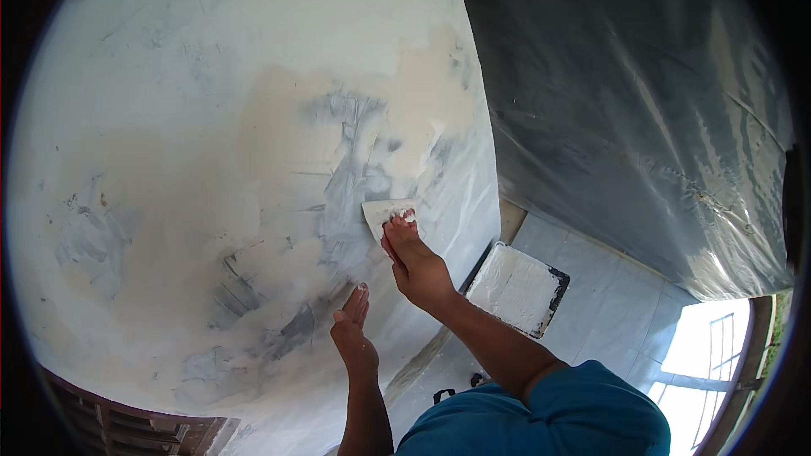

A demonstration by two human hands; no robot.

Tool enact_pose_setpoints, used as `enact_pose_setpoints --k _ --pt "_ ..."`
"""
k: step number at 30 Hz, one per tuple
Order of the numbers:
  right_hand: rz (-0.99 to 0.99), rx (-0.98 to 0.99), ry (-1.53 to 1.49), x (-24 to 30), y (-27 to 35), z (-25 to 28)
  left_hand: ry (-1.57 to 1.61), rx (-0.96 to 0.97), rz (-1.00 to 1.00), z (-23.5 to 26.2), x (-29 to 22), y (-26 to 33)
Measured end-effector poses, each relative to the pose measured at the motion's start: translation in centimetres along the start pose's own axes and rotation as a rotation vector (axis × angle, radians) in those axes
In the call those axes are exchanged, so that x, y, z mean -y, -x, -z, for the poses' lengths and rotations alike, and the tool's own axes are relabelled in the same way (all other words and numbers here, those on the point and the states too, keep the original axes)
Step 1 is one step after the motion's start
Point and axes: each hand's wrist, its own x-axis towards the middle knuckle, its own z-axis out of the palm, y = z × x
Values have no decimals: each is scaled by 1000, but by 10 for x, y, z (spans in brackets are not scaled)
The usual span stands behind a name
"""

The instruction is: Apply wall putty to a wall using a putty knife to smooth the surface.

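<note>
A broad putty knife [377, 214] lies with its pale blade against the wall [186, 160], and my right hand [422, 274] is closed round its reddish handle. White paste smears the fingers of that hand. Lower and to the left, my left hand [352, 339] has its fingers stretched out close to the wall, with white paste on the fingertips; whether it touches the surface I cannot tell. Around the blade the wall shows grey streaks and patches of cream and white filler.
A dark-edged square tray [558, 285] coated in white paste sits on the tiled floor [591, 304], right of the wall. Dark plastic sheeting [617, 110] hangs at the right. Bright light enters by a barred opening [705, 355]; brown woodwork [127, 424] stands lower left.
</note>
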Motion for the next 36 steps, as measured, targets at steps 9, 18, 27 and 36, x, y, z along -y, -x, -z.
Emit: enact_pose_setpoints --k 9,18,27,36 --pt "-403 -174 -11 -35 -100 57 66 57 -12 -13 -13 1" --pt "-393 -125 -166 10 -50 62 29 6 13 -2 -11 2" --pt "57 39 22 11 -37 6 72 7 45 -17 -5 -2" --pt "-118 -227 31 -25 -98 59 104 7 60 -32 -5 -7"
